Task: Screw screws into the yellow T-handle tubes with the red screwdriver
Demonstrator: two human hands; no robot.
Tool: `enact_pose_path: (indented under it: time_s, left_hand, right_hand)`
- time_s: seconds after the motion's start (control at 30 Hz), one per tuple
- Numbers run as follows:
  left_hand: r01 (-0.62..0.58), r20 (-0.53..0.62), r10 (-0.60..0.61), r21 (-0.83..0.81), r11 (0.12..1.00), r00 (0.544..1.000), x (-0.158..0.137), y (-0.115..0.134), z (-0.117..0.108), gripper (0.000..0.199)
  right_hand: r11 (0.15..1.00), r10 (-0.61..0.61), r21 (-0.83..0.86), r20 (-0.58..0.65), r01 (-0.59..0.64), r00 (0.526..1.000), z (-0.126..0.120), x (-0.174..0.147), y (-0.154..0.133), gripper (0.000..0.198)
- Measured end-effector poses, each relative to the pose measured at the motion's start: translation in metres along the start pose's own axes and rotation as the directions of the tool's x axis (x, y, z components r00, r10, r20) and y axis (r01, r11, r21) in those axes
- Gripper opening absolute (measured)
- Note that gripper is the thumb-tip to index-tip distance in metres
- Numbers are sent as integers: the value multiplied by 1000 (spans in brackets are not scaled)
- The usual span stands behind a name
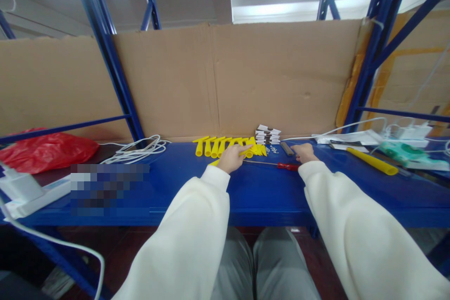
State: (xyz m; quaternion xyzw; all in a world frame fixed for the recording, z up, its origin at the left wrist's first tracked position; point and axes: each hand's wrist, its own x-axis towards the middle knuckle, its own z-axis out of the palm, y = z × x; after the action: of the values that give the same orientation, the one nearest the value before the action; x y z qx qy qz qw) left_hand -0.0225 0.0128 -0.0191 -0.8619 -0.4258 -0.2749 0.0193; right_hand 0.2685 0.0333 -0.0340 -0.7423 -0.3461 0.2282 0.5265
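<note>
My left hand (232, 157) is closed around a yellow plastic T-shaped handle (214, 162), whose lower end sticks out below the fingers. Several more yellow T-shaped handles (208, 148) stand in a row just behind it, and small yellow flat pieces (260, 150) lie to their right. My right hand (305, 152) is over the table at the right end of a grey-brown bar (287, 149). Its index finger stretches toward the bar; the other fingers look partly curled. Between my hands lies a screwdriver (288, 167) with a red handle, its shaft pointing left. Small silvery screws (272, 149) are scattered behind it.
A stack of white and brown small packs (267, 135) stands by the cardboard wall (274, 79). Coiled white cable (140, 150), a red plastic bag (45, 150) and a power strip (38, 197) sit left. To the right are a long yellow tube (372, 161) and a green-white packet (404, 152).
</note>
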Motion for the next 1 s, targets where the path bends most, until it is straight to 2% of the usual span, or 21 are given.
enact_pose_path:
  time_s: [0.07,0.17,0.3,0.4,0.53,0.67,0.9,1.0]
  left_hand:
    - [1,1,-1,2,1000,1000,0,0,0,51]
    - [0,0,0,3,1000,1000,0,1,0,50]
    - [-10,-3,10,8,1000,1000,0,0,1,51]
    - [-20,-6,20,8,1000,1000,1,-1,1,51]
    - [-36,7,35,18,999,999,1,-1,0,51]
    - [-26,9,26,10,1000,1000,0,0,-1,51]
    - [-5,-7,5,-15,1000,1000,0,-2,2,50]
    - [-8,14,8,-24,1000,1000,0,-3,3,49]
  right_hand:
    - [986,-40,-164,-42,32,998,-3,-6,-5,22]
    - [886,-142,-443,17,135,990,-5,-18,-12,27]
    - [784,-132,-605,52,137,990,-5,-26,-14,42]
    - [756,-131,-638,74,148,989,-4,-23,-11,42]
    - [771,-181,-613,52,174,982,-1,-16,-5,39]
    - [766,-179,-620,44,168,983,2,-13,-4,42]
    - [724,-129,-675,69,141,989,-1,-25,-12,38]
    - [715,-148,-682,66,153,987,-3,-33,-18,38]
